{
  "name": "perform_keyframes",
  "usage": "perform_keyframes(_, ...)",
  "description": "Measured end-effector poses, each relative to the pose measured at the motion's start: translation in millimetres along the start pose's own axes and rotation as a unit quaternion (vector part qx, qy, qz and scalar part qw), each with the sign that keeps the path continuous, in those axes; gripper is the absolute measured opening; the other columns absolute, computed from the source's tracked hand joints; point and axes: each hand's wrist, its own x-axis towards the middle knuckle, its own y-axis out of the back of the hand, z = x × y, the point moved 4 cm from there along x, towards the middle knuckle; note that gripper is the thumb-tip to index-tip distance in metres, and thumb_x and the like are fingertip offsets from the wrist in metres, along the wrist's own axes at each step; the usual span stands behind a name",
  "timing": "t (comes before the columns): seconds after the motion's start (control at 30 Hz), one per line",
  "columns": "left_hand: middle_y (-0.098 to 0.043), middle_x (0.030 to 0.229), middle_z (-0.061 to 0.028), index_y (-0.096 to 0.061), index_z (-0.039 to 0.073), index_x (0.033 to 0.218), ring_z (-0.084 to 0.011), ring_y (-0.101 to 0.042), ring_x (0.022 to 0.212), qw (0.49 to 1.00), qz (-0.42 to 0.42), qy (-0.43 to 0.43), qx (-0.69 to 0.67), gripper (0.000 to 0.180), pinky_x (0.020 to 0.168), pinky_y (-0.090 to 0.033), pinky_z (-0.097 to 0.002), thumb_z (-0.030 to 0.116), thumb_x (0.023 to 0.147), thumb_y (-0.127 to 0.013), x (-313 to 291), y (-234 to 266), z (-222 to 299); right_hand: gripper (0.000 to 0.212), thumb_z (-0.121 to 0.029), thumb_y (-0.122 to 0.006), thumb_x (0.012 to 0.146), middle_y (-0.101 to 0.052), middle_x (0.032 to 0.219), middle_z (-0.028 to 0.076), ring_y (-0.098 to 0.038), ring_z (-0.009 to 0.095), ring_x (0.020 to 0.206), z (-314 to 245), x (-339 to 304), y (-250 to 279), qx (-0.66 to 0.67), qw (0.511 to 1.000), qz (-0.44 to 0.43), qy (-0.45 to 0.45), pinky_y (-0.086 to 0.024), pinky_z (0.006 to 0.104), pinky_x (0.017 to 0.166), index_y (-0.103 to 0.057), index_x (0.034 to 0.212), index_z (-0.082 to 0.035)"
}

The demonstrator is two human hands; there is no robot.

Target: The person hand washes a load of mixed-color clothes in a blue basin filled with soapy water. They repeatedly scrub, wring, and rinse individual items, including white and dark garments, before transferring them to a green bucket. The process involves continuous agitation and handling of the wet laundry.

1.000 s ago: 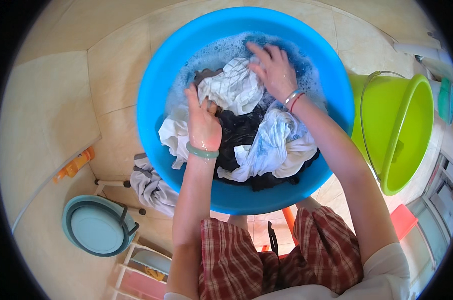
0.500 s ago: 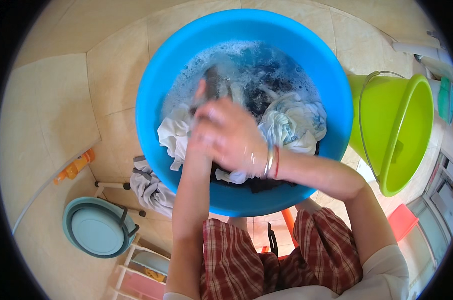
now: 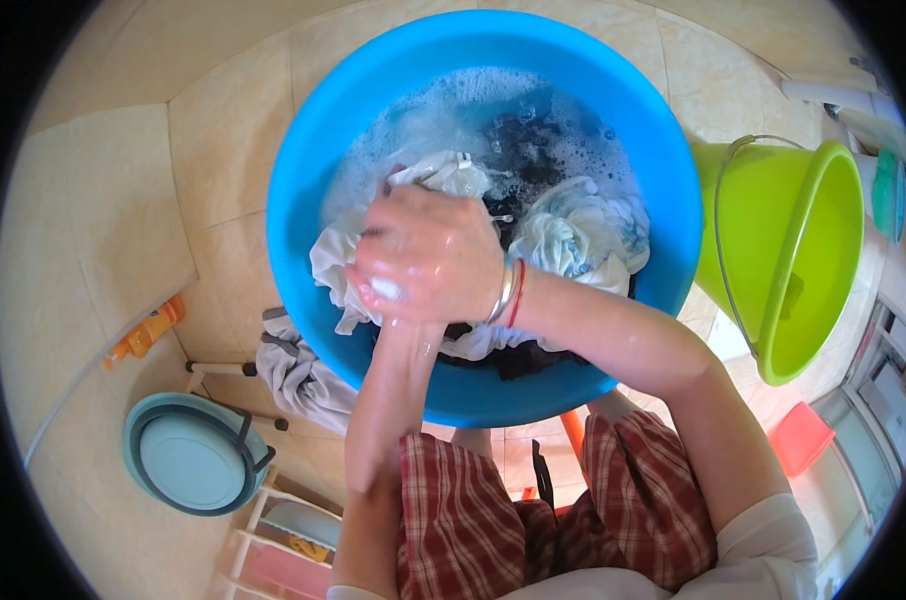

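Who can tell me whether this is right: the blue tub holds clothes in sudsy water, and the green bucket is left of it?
Not quite: the side is wrong. The head view shows the green bucket right of the blue tub, which does hold clothes in sudsy water.

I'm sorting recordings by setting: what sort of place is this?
Probably a home bathroom or laundry area: a blue tub holds clothes in soapy water, a green bucket is beside it, and the floor is tiled.
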Motion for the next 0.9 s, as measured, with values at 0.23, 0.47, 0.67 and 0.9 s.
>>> perform_keyframes(0.23, -0.061, 0.116, -0.0072, -0.057, 0.001, 0.122, -0.0175, -0.059, 0.104, 0.945, 0.207, -0.140, 0.210, 0.037, 0.093, -0.046, -0.0329, 0.028, 0.098, -0.049, -20.9, -30.8, -8.4, 0.015, -0.026, -0.064, 0.084, -0.067, 0.089, 0.008, -0.066, 0.031, 0.081, 124.3, -23.5, 22.7, -0.146, 0.955, -0.129, -0.224, -0.054, 0.0394, 0.064, -0.068, 0.083, -0.011)
perform_keyframes(0.47, -0.039, 0.147, -0.0077, -0.025, 0.020, 0.152, -0.0248, -0.044, 0.128, 0.939, 0.192, -0.084, 0.274, 0.072, 0.112, -0.025, -0.0379, 0.061, 0.096, -0.043, -3.7, 0.6, 24.8, 0.032, -0.033, -0.059, 0.092, -0.058, 0.117, 0.017, -0.061, 0.039, 0.097, 157.9, -54.6, 31.5, -0.260, 0.942, -0.108, -0.184, -0.050, 0.0473, 0.085, -0.061, 0.122, -0.022)
perform_keyframes(0.67, -0.035, 0.152, -0.0087, -0.018, 0.024, 0.156, -0.0272, -0.045, 0.123, 0.932, 0.202, -0.025, 0.301, 0.079, 0.111, -0.024, -0.0382, 0.065, 0.094, -0.044, 12.3, 18.6, 13.8, 0.035, -0.037, -0.064, 0.085, -0.064, 0.113, 0.016, -0.059, 0.034, 0.108, 190.9, -70.0, 8.0, -0.208, 0.873, -0.276, -0.344, -0.048, 0.0459, 0.089, -0.065, 0.109, -0.012)
perform_keyframes(0.9, -0.053, 0.136, -0.0116, -0.045, 0.008, 0.140, -0.0235, -0.051, 0.123, 0.989, -0.084, 0.090, 0.077, 0.051, 0.103, -0.042, -0.0373, 0.038, 0.099, -0.052, 25.1, 53.5, 36.1, 0.017, -0.027, -0.071, 0.079, -0.056, 0.094, 0.009, -0.057, 0.031, 0.086, 34.5, -21.1, -2.3, 0.014, 0.988, -0.097, -0.118, -0.049, 0.0429, 0.072, -0.065, 0.088, -0.015)
